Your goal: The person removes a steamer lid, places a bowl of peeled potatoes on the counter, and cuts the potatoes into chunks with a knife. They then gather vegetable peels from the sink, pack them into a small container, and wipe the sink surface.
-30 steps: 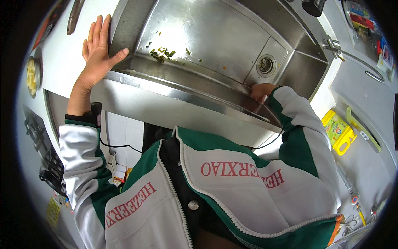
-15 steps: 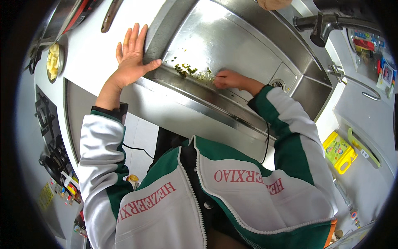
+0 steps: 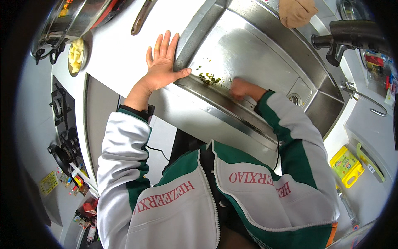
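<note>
My left hand (image 3: 163, 68) lies flat, fingers spread, on the white counter (image 3: 118, 45), its thumb reaching over the rim of the steel sink (image 3: 248, 47). Down inside the sink, by its near wall, is my right hand (image 3: 242, 88). It is curled closed and smeared by motion, and whatever is in its fingers cannot be made out. Chopped dark green scraps (image 3: 209, 79), like bits of leaf, lie wet on the sink floor between the two hands. A few loose bits are scattered around them.
A dark tap (image 3: 346, 38) reaches over the sink's right side, above the drain (image 3: 294, 98). On the left stand a bowl of pale yellow chunks (image 3: 76, 57) and a large pot (image 3: 78, 23). A brown handle (image 3: 141, 18) lies on the counter. A yellow jug (image 3: 347, 162) stands right.
The whole view has shifted, so everything sits further right. Pale green shreds beside my right hand no longer show in the sink. My left hand keeps its place on the counter.
</note>
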